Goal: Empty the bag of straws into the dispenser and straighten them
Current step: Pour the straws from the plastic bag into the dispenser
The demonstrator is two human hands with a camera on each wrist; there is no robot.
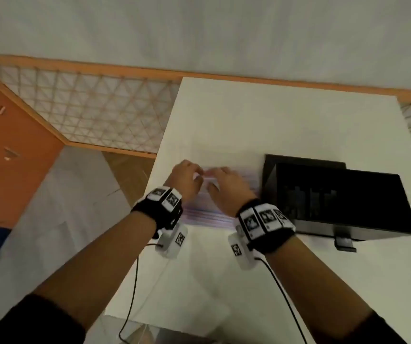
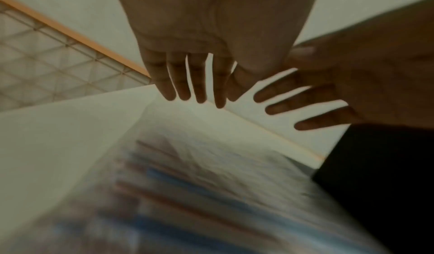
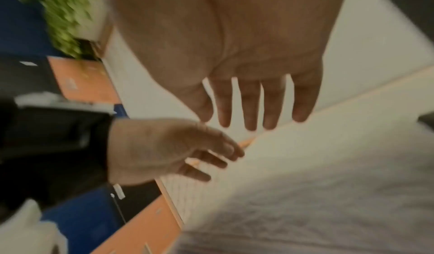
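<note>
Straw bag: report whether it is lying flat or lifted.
Lying flat on the table, straws inside; both hands open above it.

Soft, even indoor light falls over the white table (image 1: 286, 125) in the head view, with no hard shadows and no glare. The scene is slightly dim and smeared throughout, and straight edges bow toward the corners under the wide lens. At the left wrist, the left hand (image 2: 211, 35) and right hand (image 2: 352, 91) show as dark shapes against the pale wall, backlit; the bag (image 2: 199, 193) below streaks into motion blur. The right wrist view is blurred too, worst at its lower right and at the green plant (image 3: 63, 13).
</note>
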